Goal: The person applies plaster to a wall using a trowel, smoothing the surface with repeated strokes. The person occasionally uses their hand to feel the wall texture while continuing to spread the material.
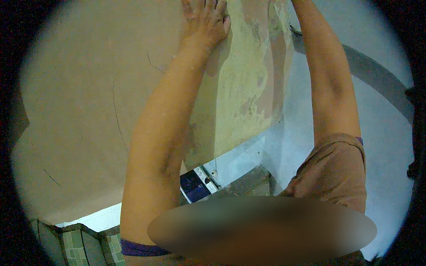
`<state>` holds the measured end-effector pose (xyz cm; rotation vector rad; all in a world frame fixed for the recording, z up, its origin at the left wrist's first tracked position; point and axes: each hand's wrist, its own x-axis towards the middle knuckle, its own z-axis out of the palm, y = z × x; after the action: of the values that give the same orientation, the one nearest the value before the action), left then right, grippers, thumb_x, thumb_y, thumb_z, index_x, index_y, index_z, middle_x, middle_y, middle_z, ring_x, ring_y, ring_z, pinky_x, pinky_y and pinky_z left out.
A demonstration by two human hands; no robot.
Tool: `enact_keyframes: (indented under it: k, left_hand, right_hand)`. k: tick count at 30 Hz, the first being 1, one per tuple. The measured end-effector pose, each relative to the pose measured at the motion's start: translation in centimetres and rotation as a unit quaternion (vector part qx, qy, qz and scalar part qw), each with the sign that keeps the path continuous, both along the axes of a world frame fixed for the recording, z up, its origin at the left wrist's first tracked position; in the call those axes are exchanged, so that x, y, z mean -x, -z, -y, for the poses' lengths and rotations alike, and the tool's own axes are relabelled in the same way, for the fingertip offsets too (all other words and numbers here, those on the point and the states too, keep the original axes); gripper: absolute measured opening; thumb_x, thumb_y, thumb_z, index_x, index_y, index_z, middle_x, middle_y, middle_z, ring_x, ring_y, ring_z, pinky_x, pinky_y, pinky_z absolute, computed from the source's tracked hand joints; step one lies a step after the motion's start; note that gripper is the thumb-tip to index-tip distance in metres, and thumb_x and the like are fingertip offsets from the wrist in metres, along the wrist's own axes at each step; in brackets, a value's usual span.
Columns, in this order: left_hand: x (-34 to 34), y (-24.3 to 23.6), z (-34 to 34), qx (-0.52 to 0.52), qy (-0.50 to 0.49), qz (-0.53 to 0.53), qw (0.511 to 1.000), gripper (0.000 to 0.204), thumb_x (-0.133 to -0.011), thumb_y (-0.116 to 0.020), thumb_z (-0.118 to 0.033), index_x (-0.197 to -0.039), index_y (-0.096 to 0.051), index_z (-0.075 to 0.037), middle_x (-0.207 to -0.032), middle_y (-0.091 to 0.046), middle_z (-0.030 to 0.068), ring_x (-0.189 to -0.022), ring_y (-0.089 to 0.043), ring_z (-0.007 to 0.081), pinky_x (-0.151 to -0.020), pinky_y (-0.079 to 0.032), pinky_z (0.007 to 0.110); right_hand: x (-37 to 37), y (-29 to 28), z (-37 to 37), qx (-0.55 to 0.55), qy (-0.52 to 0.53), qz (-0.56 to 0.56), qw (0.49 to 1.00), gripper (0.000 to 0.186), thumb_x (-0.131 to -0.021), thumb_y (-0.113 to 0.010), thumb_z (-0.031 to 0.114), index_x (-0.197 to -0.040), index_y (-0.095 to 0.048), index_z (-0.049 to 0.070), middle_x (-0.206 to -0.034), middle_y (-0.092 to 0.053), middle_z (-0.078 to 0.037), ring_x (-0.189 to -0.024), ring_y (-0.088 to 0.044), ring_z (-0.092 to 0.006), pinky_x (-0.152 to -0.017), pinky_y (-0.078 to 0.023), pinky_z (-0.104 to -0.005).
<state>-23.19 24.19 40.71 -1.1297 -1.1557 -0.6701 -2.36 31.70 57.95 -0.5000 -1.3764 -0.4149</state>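
A patchy yellowish surface flanks my left hand; its fingers are cropped, grip I can't tell; right hand out of view.

Seeing a curved grey band on a smooth pale-blue surface at right, a dark-blue white-edged rectangular panel at lower centre, and grey-bordered, green tiled panels at lower left.

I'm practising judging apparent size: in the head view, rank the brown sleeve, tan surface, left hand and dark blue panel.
1. Tan surface
2. Brown sleeve
3. Left hand, cut by the top edge
4. Dark blue panel
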Motion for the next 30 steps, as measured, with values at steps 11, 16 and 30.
enact_keyframes:
  k: [11, 16, 30]
  left_hand:
    - [-0.3, 0.0, -0.9, 0.000, 0.022, 0.008, 1.000, 0.066, -0.098, -0.049, -0.041, -0.152, -0.035, -0.004, -0.160, -0.027, 0.0176, -0.151, -0.018, 0.0377, -0.121, 0.000, 0.064]
    - [-0.4, -0.2, 0.3, 0.030, -0.003, 0.020, 0.999, 0.067, -0.099, -0.048, -0.041, -0.153, -0.034, -0.004, -0.160, -0.027, 0.0176, -0.151, -0.019, 0.0376, -0.122, 0.001, 0.063]
    - [-0.2, -0.9, 0.4, 0.033, 0.054, 0.024, 0.998, 0.064, -0.100, -0.047, -0.036, -0.152, -0.034, -0.002, -0.163, -0.023, 0.0191, -0.153, -0.014, 0.0383, -0.121, 0.003, 0.064]
  right_hand:
    - [-3.4, 6.1, -0.2, 0.039, 0.082, 0.093, 0.992, 0.037, -0.093, -0.065, 0.029, -0.114, -0.070, -0.001, -0.113, -0.070, -0.026, -0.107, -0.068, -0.0409, -0.092, -0.053, -0.0493]
    - [-1.9, 2.9, -0.8, 0.078, 0.079, 0.070, 0.991, 0.039, -0.091, -0.064, 0.029, -0.115, -0.071, -0.001, -0.118, -0.070, -0.026, -0.111, -0.067, -0.0401, -0.096, -0.051, -0.0475]
    - [-2.1, 2.4, 1.5, 0.100, 0.127, 0.069, 0.984, 0.037, -0.092, -0.068, 0.025, -0.118, -0.070, -0.001, -0.122, -0.069, -0.024, -0.112, -0.067, -0.0389, -0.095, -0.053, -0.0472]
